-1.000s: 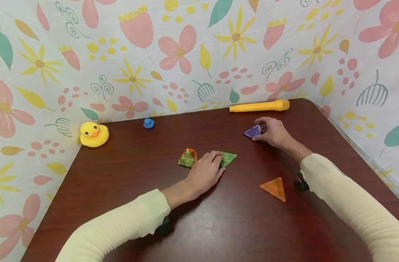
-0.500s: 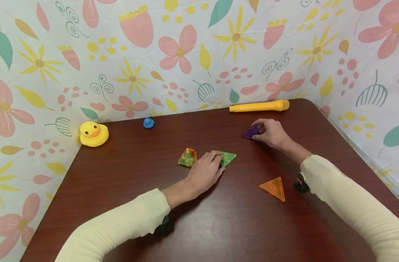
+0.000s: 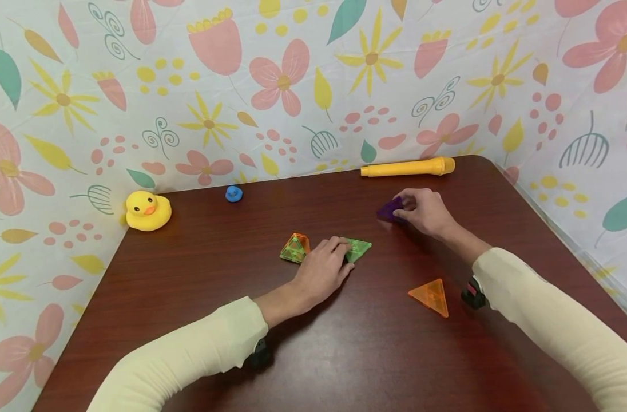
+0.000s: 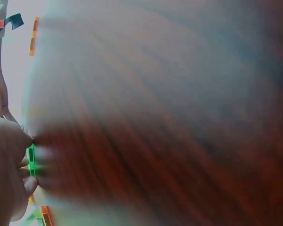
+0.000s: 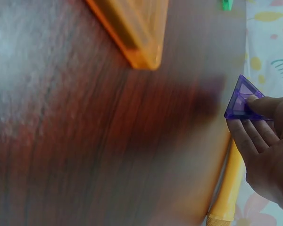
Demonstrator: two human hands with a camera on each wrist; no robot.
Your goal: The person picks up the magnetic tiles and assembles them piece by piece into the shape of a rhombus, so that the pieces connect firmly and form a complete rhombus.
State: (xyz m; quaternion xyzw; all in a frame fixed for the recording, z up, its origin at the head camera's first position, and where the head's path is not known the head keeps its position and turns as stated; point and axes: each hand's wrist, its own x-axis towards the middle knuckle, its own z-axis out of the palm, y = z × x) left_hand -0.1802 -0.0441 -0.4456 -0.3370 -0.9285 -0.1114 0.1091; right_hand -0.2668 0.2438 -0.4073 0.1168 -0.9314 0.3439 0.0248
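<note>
Tabletop (image 3: 200, 280) in dark wood: toward its far right corner I see the right hand (image 3: 427, 210) with a narrow pinch on a purple triangle (image 3: 388, 211), and the right wrist view shows me the thumb on 1 face and fingers on the other. I cannot tell whether that piece touches the surface. Around the middle, the left hand (image 3: 321, 276) holds a green triangle (image 3: 358, 249) between thumb and fingertips. Just left of it sits a cluster of green and orange pieces (image 3: 295, 249). An orange triangle (image 3: 432, 296) lies apart, closer to the right edge than the left. Along the far edge I have a yellow toy microphone (image 3: 408, 167) by the right corner, a small blue duck (image 3: 233, 194) and, at the left corner, a yellow duck (image 3: 149, 212).
</note>
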